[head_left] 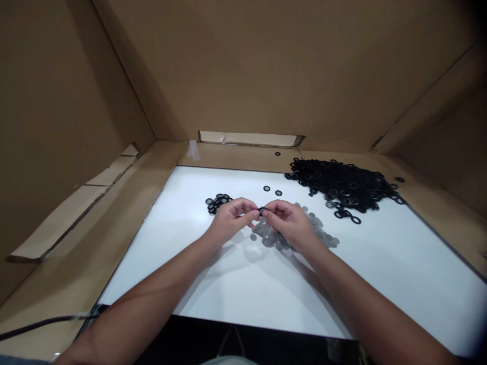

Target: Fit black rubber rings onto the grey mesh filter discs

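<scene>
1. Lying at left on the flat white tabletop [152,263]: a clump of black rings with grey centres [213,204], beside your left hand, set apart probably to avoid mixing.
2. Your left hand [229,219]: thumb and index almost together, pinching the near-left edge; other fingers curled.
3. Small round black ring [262,209]: between your hands, above the tabletop, gripped from two sides, likely for steadiness. Can't tell if it's filled.
4. Two loose black-rimmed grey discs [279,193]: beyond your hands, apart from the piles.
5. Your right hand [291,221]: thumb and index pinching the ring's right side.
6. Thin grey discs [269,237]: spread under your right hand, presumably for short reach.
7. Big black ring heap [346,185]: far right, set back, probably saving workspace.
</scene>
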### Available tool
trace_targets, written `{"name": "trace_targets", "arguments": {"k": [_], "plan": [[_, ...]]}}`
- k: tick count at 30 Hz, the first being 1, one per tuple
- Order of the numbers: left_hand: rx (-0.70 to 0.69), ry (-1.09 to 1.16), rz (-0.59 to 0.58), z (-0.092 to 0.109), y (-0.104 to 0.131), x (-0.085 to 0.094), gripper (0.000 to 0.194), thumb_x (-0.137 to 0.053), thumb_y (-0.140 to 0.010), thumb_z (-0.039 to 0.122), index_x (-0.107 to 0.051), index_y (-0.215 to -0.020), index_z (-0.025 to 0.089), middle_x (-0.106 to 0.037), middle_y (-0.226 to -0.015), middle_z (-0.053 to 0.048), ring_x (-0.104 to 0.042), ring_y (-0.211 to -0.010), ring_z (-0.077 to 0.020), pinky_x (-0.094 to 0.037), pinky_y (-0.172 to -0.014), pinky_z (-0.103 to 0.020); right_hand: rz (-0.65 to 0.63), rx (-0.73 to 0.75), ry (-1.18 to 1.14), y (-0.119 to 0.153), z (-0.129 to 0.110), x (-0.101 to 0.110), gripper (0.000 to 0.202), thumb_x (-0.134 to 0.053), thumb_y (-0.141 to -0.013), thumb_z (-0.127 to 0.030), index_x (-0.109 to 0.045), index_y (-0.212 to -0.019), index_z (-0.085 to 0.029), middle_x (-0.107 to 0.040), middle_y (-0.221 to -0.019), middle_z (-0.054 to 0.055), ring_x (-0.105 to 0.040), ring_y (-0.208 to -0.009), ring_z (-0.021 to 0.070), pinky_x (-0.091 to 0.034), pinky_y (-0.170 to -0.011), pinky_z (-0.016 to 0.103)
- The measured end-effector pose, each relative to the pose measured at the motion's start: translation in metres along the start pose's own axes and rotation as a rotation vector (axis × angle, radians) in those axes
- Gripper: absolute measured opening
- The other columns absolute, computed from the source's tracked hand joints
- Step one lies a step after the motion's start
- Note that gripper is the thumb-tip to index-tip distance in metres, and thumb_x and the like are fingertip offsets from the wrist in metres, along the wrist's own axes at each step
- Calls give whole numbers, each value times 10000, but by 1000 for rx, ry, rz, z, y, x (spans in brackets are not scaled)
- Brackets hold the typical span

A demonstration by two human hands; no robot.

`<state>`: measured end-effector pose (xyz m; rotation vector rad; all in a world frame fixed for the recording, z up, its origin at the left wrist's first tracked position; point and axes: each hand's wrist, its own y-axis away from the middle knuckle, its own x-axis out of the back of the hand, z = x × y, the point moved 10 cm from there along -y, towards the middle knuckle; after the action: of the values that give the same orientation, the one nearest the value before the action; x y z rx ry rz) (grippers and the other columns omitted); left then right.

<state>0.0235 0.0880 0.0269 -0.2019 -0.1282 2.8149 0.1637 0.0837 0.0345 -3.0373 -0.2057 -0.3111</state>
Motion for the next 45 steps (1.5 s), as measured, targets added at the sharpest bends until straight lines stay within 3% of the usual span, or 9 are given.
{"name": "trace_targets", "arguments": {"k": [8, 18, 24, 30, 36, 40, 45], "plan": [[51, 56, 9, -3, 1, -3, 250, -780, -786, 346, -654, -873, 148, -688, -795, -28, -700, -778, -173, -623, -710, -326, 3, 30, -33, 1, 0, -3, 306, -719, -798, -498, -647, -820, -201, -630, -729, 20, -556, -609, 129, -471, -514, 254], [6, -36, -29, -4, -1, -2, 242, -763, -799, 366, -686, -878, 150, -634, -817, -15, -628, -726, -134, -607, -657, -288, -8, 7, 51, 0, 1, 0, 304, -718, -772, -474, -595, -752, -197, -541, -679, -12, -469, -548, 100, -394, -466, 235], [-83, -103, -7, -2, 3, -3, 164, -691, -860, 312, -651, -862, 154, -588, -821, -11, -612, -746, -130, -603, -643, -269, -59, 5, 81, 3, -3, -3, 300, -711, -784, -439, -558, -724, -188, -547, -661, -7, -419, -529, 88, -327, -469, 240], [-185, -169, 10, 6, 6, -3, 112, -668, -872, 268, -642, -868, 158, -613, -820, -7, -613, -662, -100, -552, -610, -233, -80, 19, 212, 5, -17, -2, 252, -692, -767, -377, -548, -681, -189, -414, -577, -54, -353, -515, 83, -286, -482, 242], [-281, -339, -7, 20, 9, -6, 68, -656, -856, 233, -651, -857, 165, -639, -841, -29, -613, -742, -124, -540, -603, -215, -121, 22, 280, 7, -19, 0, 195, -670, -777, -336, -572, -687, -193, -417, -583, -52, -391, -522, 95, -314, -491, 245], [-258, -381, -88, 14, 7, -10, 82, -649, -865, 242, -664, -892, 166, -643, -865, -36, -623, -768, -131, -551, -620, -218, -140, 29, 313, 8, -17, 0, 193, -674, -777, -320, -570, -673, -196, -415, -580, -53, -398, -521, 97, -300, -487, 243], [-180, -321, -86, 5, 6, -8, 105, -644, -881, 261, -652, -900, 158, -607, -811, -10, -614, -674, -103, -536, -592, -210, -110, 31, 316, 8, -15, 2, 195, -669, -790, -326, -567, -682, -200, -424, -591, -52, -394, -522, 96, -297, -483, 241]]}}
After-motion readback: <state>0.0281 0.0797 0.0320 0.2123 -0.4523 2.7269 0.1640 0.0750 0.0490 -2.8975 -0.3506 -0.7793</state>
